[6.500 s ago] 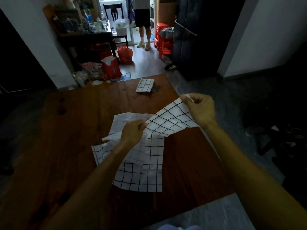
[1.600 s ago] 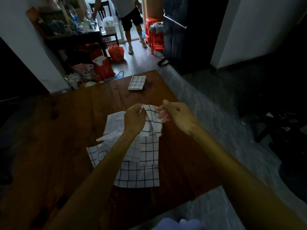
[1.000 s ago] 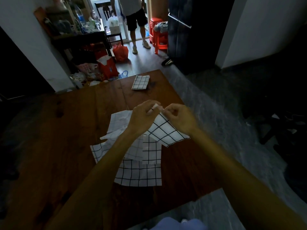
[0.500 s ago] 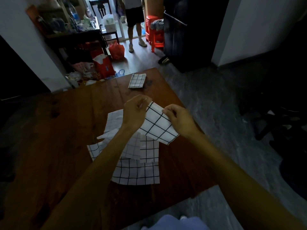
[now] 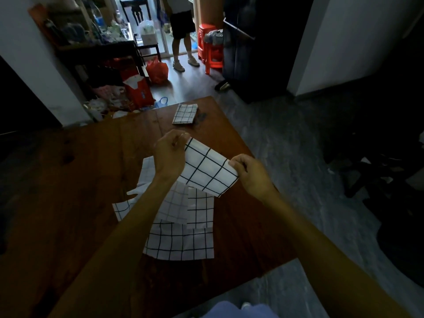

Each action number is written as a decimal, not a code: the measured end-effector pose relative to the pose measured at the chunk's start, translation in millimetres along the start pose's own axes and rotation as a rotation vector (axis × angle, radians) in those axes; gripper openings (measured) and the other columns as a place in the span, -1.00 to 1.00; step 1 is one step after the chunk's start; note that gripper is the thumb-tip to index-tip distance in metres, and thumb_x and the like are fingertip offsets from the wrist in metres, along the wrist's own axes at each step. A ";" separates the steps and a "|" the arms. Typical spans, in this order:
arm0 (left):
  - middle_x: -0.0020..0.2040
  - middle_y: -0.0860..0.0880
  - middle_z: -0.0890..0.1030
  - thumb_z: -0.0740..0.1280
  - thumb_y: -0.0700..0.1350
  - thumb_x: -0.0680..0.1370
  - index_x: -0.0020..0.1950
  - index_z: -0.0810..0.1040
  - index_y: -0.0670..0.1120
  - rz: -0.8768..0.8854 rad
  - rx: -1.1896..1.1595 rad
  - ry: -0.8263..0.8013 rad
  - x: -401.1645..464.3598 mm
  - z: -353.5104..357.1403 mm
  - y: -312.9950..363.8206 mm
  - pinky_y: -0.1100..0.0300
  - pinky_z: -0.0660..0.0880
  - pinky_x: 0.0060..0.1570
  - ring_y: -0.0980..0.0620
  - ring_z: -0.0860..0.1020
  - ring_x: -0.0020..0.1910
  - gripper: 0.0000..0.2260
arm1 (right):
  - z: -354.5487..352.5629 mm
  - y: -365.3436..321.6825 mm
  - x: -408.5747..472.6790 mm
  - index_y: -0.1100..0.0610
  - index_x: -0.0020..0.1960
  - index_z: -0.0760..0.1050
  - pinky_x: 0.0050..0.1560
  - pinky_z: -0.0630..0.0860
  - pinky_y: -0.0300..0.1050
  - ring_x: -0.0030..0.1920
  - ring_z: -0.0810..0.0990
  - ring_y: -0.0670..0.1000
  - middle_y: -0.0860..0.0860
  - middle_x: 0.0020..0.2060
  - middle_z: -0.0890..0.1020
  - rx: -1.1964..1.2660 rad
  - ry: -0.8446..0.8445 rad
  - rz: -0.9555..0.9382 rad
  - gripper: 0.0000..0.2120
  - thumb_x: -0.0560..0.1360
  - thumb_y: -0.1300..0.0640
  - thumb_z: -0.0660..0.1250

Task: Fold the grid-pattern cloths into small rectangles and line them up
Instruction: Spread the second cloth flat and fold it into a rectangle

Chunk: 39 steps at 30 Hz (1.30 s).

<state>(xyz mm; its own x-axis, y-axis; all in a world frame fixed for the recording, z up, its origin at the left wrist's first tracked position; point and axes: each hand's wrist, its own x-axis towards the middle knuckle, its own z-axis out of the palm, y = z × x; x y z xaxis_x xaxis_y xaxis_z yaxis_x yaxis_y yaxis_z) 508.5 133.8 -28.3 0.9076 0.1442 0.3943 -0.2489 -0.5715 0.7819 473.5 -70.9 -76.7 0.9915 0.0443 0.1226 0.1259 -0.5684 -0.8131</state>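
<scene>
I count one brown wooden worktop [image 5: 80,180] and two hands of mine: my left grip [image 5: 169,154] and my right grip [image 5: 251,174]. Between them is one white, black-gridded cloth folded into a held rectangle [image 5: 206,171]. One small folded grid-pattern cloth rectangle [image 5: 185,113] lies at the far edge. Nearer me sits one loose heap of unfolded white grid cloths [image 5: 181,221]; the layers overlap, so I cannot tell their number, though at least three show. Far off, one person's pair of legs [image 5: 182,49], two stacks of red plastic stools [image 5: 210,45], one dark wooden chair [image 5: 137,14].
</scene>
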 end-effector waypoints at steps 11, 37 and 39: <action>-0.19 0.09 0.60 0.22 -0.18 0.57 -0.17 0.59 -0.07 0.221 0.077 -0.171 -8.6 11.2 5.3 0.36 0.39 -0.23 0.14 0.54 -0.26 -0.80 | 17.0 -19.2 14.5 0.07 0.25 0.47 0.20 0.45 -0.14 0.16 0.48 -0.10 -0.08 0.14 0.52 -0.045 0.054 -0.037 -0.72 0.58 0.00 0.23; -0.15 0.07 0.61 0.50 -0.20 0.41 -0.07 0.62 -0.08 -0.023 -0.220 -0.023 -15.4 1.2 -5.1 0.37 0.49 -0.17 0.21 0.54 -0.21 -0.86 | -3.1 -44.8 13.1 0.25 -0.01 0.56 -0.24 0.55 -0.36 -0.25 0.62 -0.23 0.09 -0.14 0.67 0.511 0.098 0.049 -0.84 0.59 0.20 0.23; -0.12 0.05 0.63 0.49 -0.19 0.42 -0.02 0.63 -0.11 -0.020 -0.223 -0.039 -17.0 -1.0 -6.4 0.37 0.52 -0.15 0.23 0.56 -0.19 -0.84 | -3.9 -46.6 11.6 0.18 0.00 0.57 -0.24 0.54 -0.36 -0.22 0.64 -0.21 -0.01 -0.16 0.66 0.543 0.083 0.064 -0.84 0.60 0.22 0.21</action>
<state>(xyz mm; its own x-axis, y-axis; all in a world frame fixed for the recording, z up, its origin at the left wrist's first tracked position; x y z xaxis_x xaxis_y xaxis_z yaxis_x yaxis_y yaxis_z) 494.3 135.8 -39.5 0.9246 0.1198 0.3615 -0.2949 -0.3756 0.8786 479.0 -47.1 -35.1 0.9945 -0.0534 0.0901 0.0869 -0.0610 -0.9943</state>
